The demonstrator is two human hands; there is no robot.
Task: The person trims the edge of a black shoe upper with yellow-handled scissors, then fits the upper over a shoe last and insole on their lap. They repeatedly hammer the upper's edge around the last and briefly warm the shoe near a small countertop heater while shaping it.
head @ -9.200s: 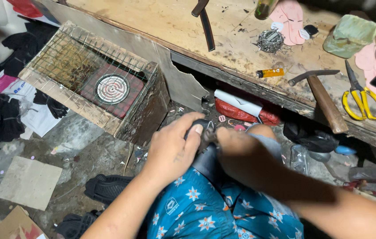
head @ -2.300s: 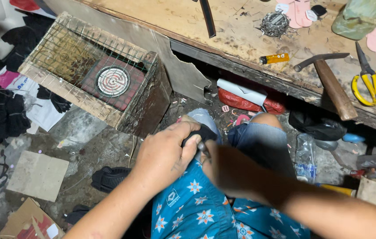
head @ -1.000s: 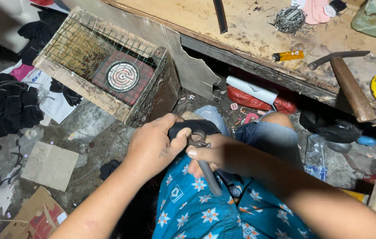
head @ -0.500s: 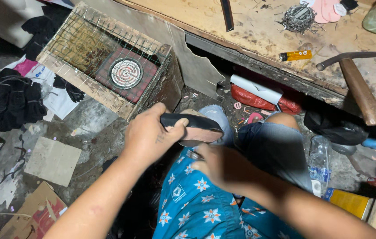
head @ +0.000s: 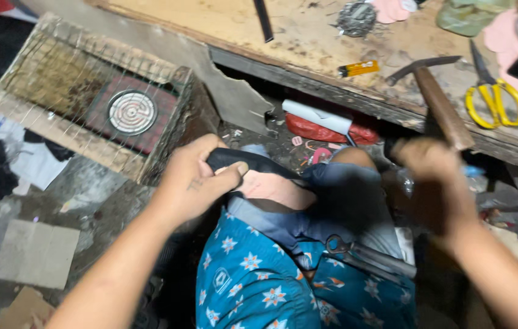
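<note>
Left hand (head: 195,180) closed on long flat black rubbery strip (head: 253,163), thumb on top, fingers curled beneath; strip rests across knee. Strip's long axis runs rightward from fingertips, slightly downward, toward blue cloth (head: 338,195) bunched on lap.

Right hand (head: 435,176) blurred, raised just below wooden-handled hammer (head: 439,103) on workbench edge (head: 332,100); fingers appear curled, cannot tell if gripping anything.

Grey metal scissors (head: 362,253) lie on lap, below and between both hands, touched by neither. Left hand nearer strip; right well apart.
</note>
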